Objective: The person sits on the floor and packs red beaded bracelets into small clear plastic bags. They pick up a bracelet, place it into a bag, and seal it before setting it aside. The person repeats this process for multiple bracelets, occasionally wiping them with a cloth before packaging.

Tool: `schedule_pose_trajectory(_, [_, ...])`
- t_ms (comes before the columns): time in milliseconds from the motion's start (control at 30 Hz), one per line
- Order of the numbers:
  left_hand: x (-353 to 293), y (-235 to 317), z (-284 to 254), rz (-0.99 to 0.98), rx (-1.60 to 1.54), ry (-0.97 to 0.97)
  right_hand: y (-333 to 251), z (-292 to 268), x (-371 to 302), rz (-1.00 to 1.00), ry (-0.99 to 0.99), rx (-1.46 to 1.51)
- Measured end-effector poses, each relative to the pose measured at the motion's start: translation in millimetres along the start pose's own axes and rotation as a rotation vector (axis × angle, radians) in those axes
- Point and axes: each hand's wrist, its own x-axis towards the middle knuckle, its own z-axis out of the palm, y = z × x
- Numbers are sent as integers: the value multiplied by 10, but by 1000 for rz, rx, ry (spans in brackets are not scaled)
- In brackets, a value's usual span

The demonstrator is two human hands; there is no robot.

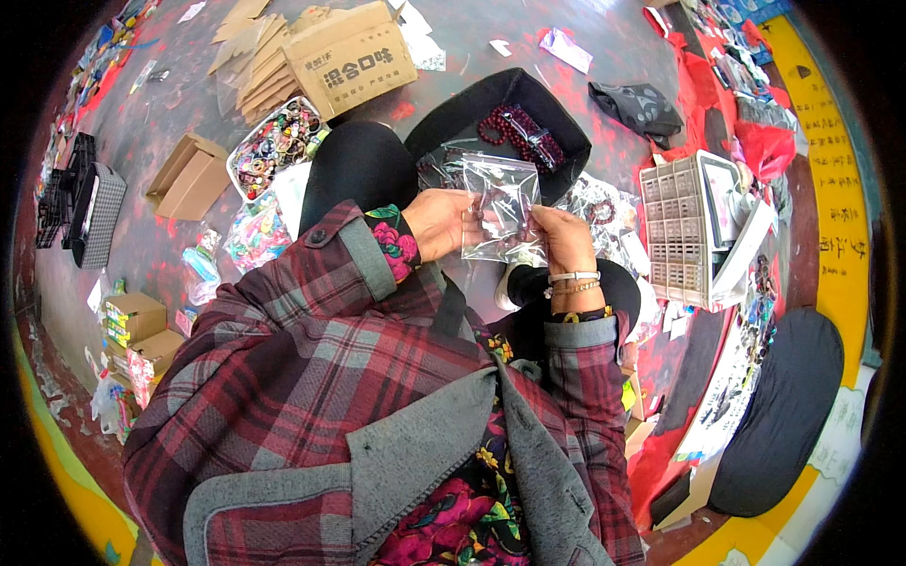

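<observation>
A small clear zip bag (505,212) is held up in front of me between both hands. My left hand (442,224) grips its left edge, the fingertips partly behind the plastic. On the opposite edge, the thumb and fingers of my right hand (566,241) are closed on the bag. Glare hides most of what is inside; a small dark reddish patch shows through. Just beyond the bag stands an open black box (569,141), with dark red bead strings (505,123) at its far side and clear plastic bags (448,165) at its near left.
A white basket of colourful small items (280,146) stands to the left, by a cardboard carton (354,61). At right are a white plastic crate (672,226) and a black oval cushion (783,415). A black bag (637,111) lies on the floor beyond the box.
</observation>
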Motion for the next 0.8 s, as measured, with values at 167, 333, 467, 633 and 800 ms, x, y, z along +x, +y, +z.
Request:
schedule_pose_trajectory(167, [24, -39, 27, 69, 103, 152, 16, 49, -4, 27, -28, 73])
schedule_pose_trajectory(333, [7, -72, 70, 98, 222, 190, 52, 80, -17, 16, -57, 141])
schedule_pose_trajectory(467, [52, -87, -66, 130, 235, 206, -25, 118, -53, 59, -33, 85])
schedule_pose_trajectory(633, [18, -50, 9, 128, 362, 274, 6, 82, -24, 48, -8, -12])
schedule_pose_trajectory(800, [-17, -38, 70, 203, 479, 353, -47, 159, -99, 113, -50, -32])
